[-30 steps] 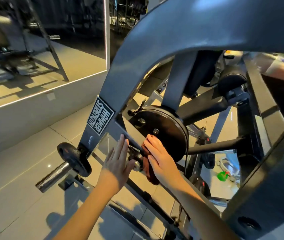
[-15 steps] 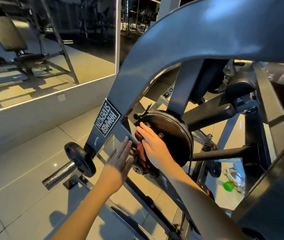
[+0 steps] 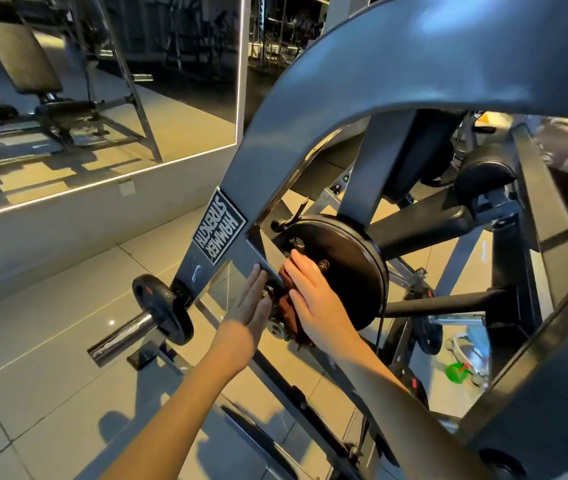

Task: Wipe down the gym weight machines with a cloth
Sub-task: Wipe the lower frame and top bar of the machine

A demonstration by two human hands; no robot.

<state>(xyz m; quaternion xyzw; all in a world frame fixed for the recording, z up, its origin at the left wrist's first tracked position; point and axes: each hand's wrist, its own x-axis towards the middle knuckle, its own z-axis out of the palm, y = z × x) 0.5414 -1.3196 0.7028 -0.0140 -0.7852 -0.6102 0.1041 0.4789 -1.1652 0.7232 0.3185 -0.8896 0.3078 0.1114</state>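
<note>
Brown cloth (image 3: 289,307) under the flat right hand (image 3: 313,299), mid-wipe by the black disc (image 3: 350,263), left hand (image 3: 249,313) open on frame (image 3: 241,181), disc face probably next

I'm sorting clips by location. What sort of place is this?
Almost certainly a gym: a grey weight machine bearing a Hammer Strength label, a black weight plate on a chrome bar, and a padded bench reflected in the wall mirror.

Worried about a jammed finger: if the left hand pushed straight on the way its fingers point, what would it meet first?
Most likely the grey frame bar. The left hand points up and slightly right, its fingertips right at that bar's edge; whether they touch is unclear.
</note>
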